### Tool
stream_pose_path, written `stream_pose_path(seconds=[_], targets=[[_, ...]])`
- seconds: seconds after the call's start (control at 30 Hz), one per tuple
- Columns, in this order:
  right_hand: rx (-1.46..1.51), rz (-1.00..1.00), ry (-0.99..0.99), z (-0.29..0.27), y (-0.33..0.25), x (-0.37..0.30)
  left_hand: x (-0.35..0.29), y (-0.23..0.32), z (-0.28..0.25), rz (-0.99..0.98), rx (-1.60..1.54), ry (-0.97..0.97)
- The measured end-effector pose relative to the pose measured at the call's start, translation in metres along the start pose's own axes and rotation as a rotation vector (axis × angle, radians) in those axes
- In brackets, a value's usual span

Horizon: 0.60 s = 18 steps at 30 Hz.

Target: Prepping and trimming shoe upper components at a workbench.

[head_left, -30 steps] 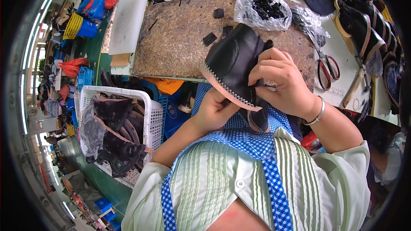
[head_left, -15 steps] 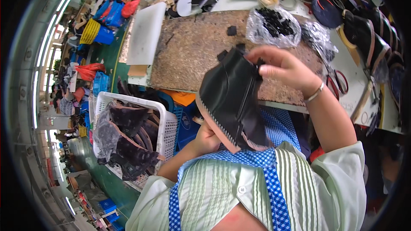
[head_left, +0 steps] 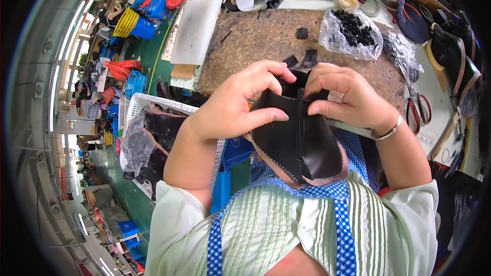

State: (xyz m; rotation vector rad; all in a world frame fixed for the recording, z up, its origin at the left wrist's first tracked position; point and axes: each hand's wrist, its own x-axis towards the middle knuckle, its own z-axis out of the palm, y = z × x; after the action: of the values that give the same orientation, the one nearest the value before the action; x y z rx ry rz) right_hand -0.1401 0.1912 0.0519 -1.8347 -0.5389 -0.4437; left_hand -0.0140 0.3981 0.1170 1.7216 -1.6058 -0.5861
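Note:
A black leather ankle boot (head_left: 279, 138) with a zip and a stitched, pinkish edge round its base rests against my lap, its opening facing up and away. My left hand (head_left: 245, 99) grips the left side of the opening, thumb outside and fingers over the rim. On the right side, my right hand (head_left: 348, 89) pinches the rim close to the top of the zip (head_left: 300, 122). The boot's inside is mostly dark. Just beyond it, small black pieces (head_left: 310, 56) lie on the brown board.
The worn brown board (head_left: 240, 36) covers the bench. A plastic bag of black bits (head_left: 353, 28) sits on it, with red-handled scissors (head_left: 415, 112) to the right. More black boots (head_left: 452, 53) stand far right. A white basket of dark boot pieces (head_left: 135, 105) is at my left.
My left hand has come up from the boot's lower edge to its opening. The boot has turned so its zip faces me, and my right hand has closed on the rim.

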Motion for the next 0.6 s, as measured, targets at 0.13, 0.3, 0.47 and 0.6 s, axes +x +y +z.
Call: stream_pose_path(seconds=[0.13,0.3,0.47,0.6], targets=[[-0.052,0.101,0.02,0.004,0.0,-0.012,-0.003,-0.008,0.009,-0.127,-0.198,-0.001],[-0.021,0.171,0.079,0.012,-0.005,-0.017,-0.003,-0.006,0.013,-0.142,-0.251,0.025],[-0.009,0.195,0.156,0.017,-0.006,-0.02,-0.003,0.0,0.019,-0.173,-0.28,0.073],[-0.043,0.216,0.173,0.019,-0.008,-0.02,0.0,0.0,0.021,-0.157,-0.195,0.073]])
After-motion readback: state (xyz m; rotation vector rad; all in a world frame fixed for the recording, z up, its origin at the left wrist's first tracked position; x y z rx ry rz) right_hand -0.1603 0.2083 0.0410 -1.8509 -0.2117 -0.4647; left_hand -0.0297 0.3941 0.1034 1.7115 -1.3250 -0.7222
